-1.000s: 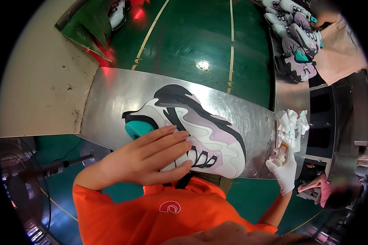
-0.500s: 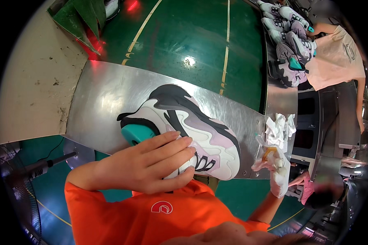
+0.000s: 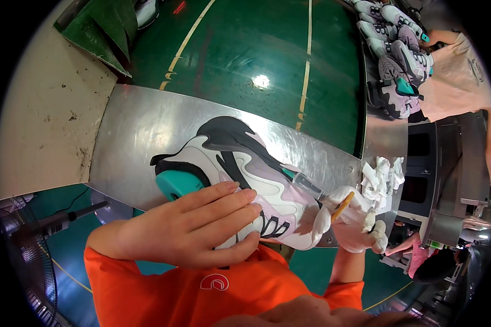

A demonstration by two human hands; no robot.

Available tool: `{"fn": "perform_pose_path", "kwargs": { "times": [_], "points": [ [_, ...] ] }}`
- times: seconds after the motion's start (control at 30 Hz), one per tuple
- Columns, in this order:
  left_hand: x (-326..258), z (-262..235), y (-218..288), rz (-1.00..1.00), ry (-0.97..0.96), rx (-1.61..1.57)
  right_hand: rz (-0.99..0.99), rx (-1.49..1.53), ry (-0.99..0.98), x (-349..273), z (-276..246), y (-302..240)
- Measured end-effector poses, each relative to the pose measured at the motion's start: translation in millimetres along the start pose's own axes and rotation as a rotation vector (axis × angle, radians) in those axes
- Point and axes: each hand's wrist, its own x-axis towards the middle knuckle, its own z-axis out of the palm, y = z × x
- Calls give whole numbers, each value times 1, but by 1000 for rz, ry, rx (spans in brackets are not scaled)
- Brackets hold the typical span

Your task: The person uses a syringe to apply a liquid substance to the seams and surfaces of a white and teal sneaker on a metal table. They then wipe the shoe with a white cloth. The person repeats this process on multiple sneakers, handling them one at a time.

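A white, lilac and black sneaker (image 3: 270, 188) lies on its side on the metal bench edge, its dark sole facing away from me. A teal shoe last (image 3: 181, 183) fills its collar. My left hand (image 3: 202, 223) is bare and holds the shoe, fingers together across the tongue and upper laces. At the toe, my right hand (image 3: 350, 226) wears a white glove and grips a clear tube-like tool (image 3: 309, 185). The tool's greenish end meets the sole edge near the toe. A yellow-brown strip (image 3: 342, 206) shows at the gloved fingers; the rest of the grip is hidden.
Beyond the metal ledge (image 3: 142, 131) runs a green conveyor belt (image 3: 240, 49) with pale lines. Crumpled white cloths or papers (image 3: 382, 182) lie right of the glove. Several similar sneakers (image 3: 403, 60) are piled far right, beside a person in a pale shirt (image 3: 455, 82). A fan (image 3: 27, 261) stands left.
My gloved right hand has moved left to the shoe's toe, bringing the clear tool against the sole edge. The left hand keeps its hold, and the shoe has shifted slightly.
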Motion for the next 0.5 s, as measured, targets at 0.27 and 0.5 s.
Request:
{"fn": "perform_pose_path", "kwargs": {
  "times": [0.27, 0.5],
  "points": [
    [0, 2, 0, -14, 15, 1, -22, 186, 8, 1, 4, 3],
    [0, 2, 0, -17, 25, -10, -13, 153, 13, -7, -5, 3]
  ]
}}
